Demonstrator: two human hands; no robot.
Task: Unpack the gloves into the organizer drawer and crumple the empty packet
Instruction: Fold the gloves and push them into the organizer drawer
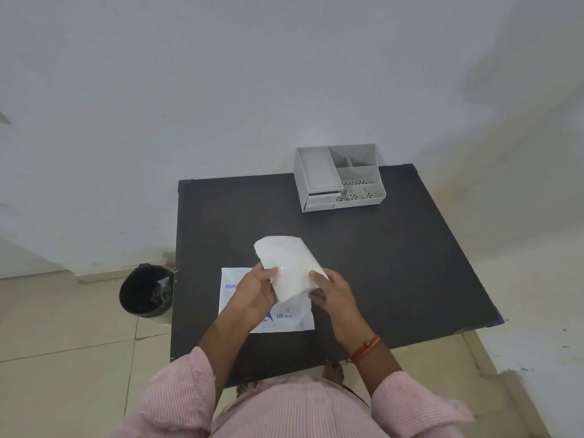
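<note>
Both hands grip the glove stack (289, 267) at frame centre: left hand (256, 290) pinching its left edge, right hand (331, 290) closed on the lower right. Empty packet (294, 317) lies flat on the table (395, 263) beneath; organizer (339, 177) sits upper right, well apart. Risk: the slippery stack fans out mid-carry, and the drawer slot looks narrow, so gloves may snag or spill.

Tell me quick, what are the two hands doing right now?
Left hand: closed on the near left edge of the white stack of gloves.
Right hand: closed on the stack's near right edge.
</note>
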